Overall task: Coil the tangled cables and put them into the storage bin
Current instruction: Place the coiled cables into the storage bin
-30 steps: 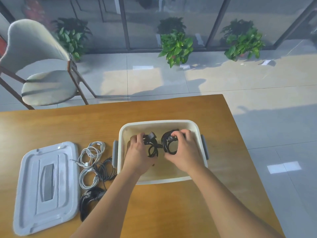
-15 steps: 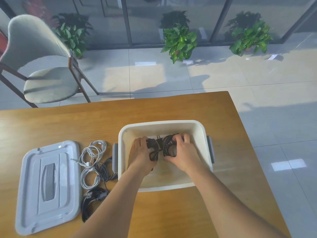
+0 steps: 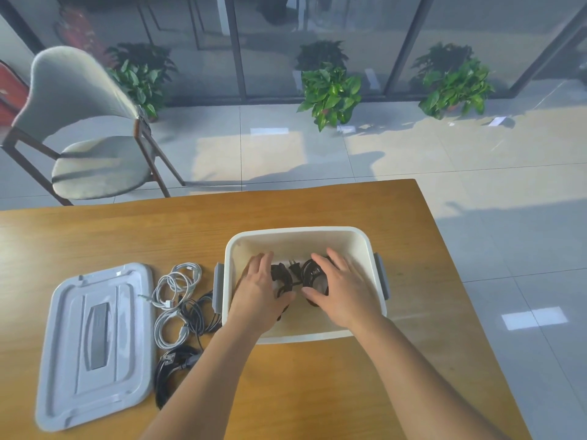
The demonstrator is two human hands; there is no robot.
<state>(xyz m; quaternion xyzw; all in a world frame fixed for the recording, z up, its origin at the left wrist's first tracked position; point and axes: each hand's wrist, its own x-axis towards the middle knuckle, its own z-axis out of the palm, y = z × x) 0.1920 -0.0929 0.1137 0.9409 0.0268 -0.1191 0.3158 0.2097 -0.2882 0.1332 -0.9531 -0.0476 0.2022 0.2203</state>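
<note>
Black cable (image 3: 293, 276) in bin (image 3: 298, 232) (coiled), between hands (image 3: 259, 290).

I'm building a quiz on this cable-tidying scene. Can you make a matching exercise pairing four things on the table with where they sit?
Things:
1. black coiled power cable
2. grey plastic lid
3. white coiled cables
4. cream plastic storage bin

Places:
A. on the wooden table, between the lid and the bin
B. at the table's left end, lying flat
C. inside the bin, under both hands
D. right of the loose cables, open on top

Pairs: 1-C, 2-B, 3-A, 4-D
</note>
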